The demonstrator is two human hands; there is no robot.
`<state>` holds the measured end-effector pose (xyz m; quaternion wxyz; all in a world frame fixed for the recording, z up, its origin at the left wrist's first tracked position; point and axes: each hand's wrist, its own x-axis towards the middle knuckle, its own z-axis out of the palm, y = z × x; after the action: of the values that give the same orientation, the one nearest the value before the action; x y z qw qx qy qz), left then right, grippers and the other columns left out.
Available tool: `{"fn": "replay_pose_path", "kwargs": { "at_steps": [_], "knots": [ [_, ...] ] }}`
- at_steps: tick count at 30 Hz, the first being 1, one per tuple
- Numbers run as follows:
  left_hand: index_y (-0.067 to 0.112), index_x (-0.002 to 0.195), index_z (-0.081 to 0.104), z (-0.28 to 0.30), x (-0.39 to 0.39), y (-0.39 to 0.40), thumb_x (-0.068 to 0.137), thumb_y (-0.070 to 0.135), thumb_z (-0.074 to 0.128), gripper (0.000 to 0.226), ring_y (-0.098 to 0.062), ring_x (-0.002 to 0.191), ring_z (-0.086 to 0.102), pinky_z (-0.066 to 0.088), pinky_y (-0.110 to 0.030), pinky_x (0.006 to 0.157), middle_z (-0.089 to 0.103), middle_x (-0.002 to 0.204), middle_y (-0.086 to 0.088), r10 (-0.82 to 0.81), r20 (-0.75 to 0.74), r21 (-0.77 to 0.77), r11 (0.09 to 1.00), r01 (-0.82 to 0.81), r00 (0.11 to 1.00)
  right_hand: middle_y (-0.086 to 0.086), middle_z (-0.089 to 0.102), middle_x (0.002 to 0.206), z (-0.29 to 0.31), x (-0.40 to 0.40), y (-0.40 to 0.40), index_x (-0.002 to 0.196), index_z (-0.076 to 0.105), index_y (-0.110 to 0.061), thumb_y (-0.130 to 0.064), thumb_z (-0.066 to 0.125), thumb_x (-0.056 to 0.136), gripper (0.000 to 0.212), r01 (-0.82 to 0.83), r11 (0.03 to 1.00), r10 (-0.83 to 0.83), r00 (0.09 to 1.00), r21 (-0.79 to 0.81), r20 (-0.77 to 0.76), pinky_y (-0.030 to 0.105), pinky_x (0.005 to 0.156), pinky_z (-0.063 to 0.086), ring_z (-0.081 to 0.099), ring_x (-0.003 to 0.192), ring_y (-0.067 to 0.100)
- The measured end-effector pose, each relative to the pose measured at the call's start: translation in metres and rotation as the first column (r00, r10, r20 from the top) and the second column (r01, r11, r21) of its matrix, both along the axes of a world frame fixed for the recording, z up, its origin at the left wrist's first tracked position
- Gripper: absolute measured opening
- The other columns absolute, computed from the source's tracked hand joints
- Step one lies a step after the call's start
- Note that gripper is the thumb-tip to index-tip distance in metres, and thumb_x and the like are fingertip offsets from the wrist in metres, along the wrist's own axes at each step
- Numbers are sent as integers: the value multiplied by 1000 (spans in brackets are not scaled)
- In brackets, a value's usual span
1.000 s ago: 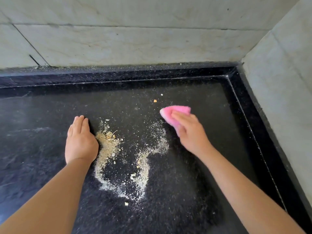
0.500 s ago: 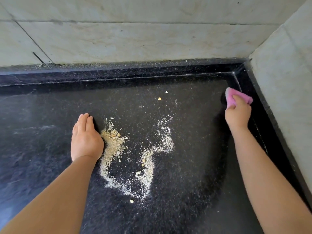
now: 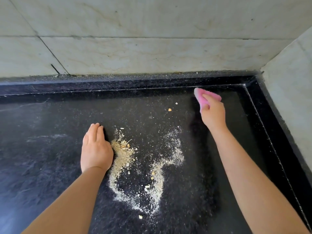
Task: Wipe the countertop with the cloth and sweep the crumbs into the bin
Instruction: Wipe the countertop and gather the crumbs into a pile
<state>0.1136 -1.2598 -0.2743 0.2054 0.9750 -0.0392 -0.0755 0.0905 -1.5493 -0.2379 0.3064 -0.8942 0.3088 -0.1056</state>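
A pink cloth [image 3: 200, 96] lies on the black speckled countertop [image 3: 50, 157] near the back right corner, and my right hand [image 3: 213, 113] grips it from above. My left hand [image 3: 95, 149] stands on its edge on the counter, fingers straight and together, right beside the left side of a tan pile of crumbs [image 3: 122, 154]. A second curved trail of fine crumbs [image 3: 162, 169] runs to the right of the pile. Two small loose crumbs [image 3: 169, 109] lie left of the cloth. No bin is in view.
A raised black rim [image 3: 135, 83] borders the counter at the back and along the right side. Pale marble wall tiles [image 3: 152, 48] rise behind it and a marble wall [image 3: 293, 92] closes the right side.
My right hand swept the pink cloth from the middle out to the right rim, then back left along the back of the counter. My left hand has stayed beside the crumb pile.
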Motion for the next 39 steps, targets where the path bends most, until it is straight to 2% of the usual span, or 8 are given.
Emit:
{"fn": "replay_pose_path", "kwargs": {
  "at_steps": [6,15,18,21,25,30,34,39],
  "knots": [
    [-6,136,31,-2,2,2,90,-1,36,46,-28,138,15,9,-32,114,26,148,-16,-11,6,9,1000,11,1000,17,45,123,-12,19,12,116,53,-3,12,37,83,40,-98,993,83,972,-63,-220,40,91,33,34,119,34],
    [-8,134,33,-1,2,2,89,-1,38,46,-30,138,18,11,-35,114,28,146,-18,-28,11,9,1000,28,1000,-4,53,125,-12,-33,69,122,56,-7,1,42,88,38,-628,774,631,775,76,-23,30,99,27,40,115,23],
    [-9,133,35,-2,4,3,88,0,37,45,-32,137,22,14,-37,114,31,144,-20,-32,16,14,999,32,999,7,64,109,-2,-8,52,108,64,3,-12,35,83,41,-541,840,543,839,-37,50,32,86,38,49,95,25],
    [-12,126,43,-4,3,3,83,3,34,46,-38,131,32,22,-43,110,40,137,-25,-16,22,27,1000,16,1000,22,64,92,-7,35,42,87,62,12,4,34,76,32,-390,919,392,920,-58,13,29,64,40,54,78,36],
    [-15,110,55,-6,5,3,70,2,42,45,-46,111,52,39,-51,93,56,117,-30,-27,59,42,999,24,998,10,54,126,-27,52,67,116,56,1,13,42,80,40,-321,939,309,945,-119,-110,41,87,36,39,113,37],
    [-12,103,59,-4,9,4,73,11,30,48,-42,102,60,43,-51,86,63,107,-26,-62,81,122,991,52,995,8,60,120,-22,10,103,117,59,-2,18,46,78,45,-469,883,468,880,-2,-86,45,92,36,43,105,36],
    [-11,102,61,-2,10,5,72,13,27,51,-40,100,62,44,-49,85,64,105,-24,-75,38,151,986,68,996,4,63,106,0,-5,86,113,64,-7,14,43,83,42,-520,849,528,842,97,-111,16,80,29,47,99,24],
    [-8,102,62,-1,10,5,72,14,28,51,-36,100,63,48,-44,86,65,105,-20,-73,19,167,983,69,997,-4,55,93,-9,58,84,90,67,4,19,38,79,34,-401,916,401,916,23,4,5,73,38,49,90,21]
  ]
}}
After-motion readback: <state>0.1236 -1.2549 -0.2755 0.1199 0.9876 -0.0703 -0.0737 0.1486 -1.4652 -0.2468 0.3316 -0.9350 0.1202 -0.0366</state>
